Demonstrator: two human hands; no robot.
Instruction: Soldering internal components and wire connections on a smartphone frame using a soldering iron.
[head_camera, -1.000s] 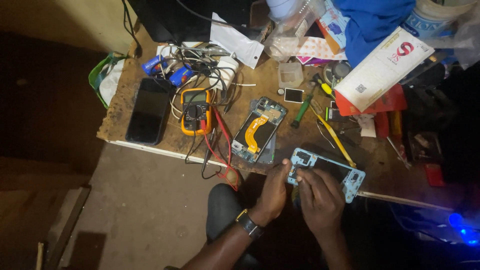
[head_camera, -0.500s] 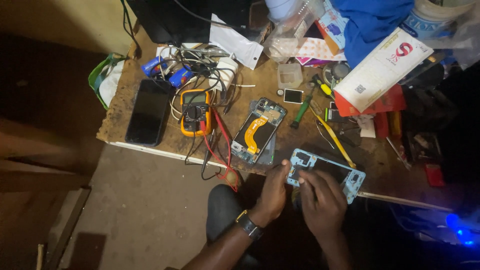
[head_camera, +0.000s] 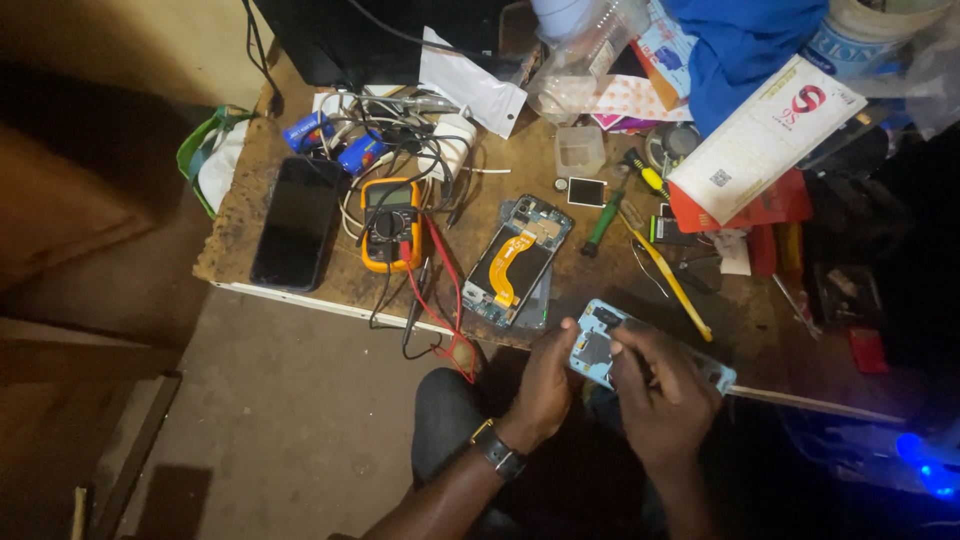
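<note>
Head view: our left hand braces a light-blue plastic phone frame at the worn wooden workbench edge, steadying it while right-hand fingers pinch its middle.

Bare bench beside the hands — opened phone, yellow tool crowd beyond.

Left hand: raised from lower frame, fingers curled, thumb tip up at the top edge, closed in a grip; dark watch on the wrist, forearm bare. Right hand: just beside the left, back facing the camera, fingers bent inward and pinched; forearm runs down out of frame.
</note>
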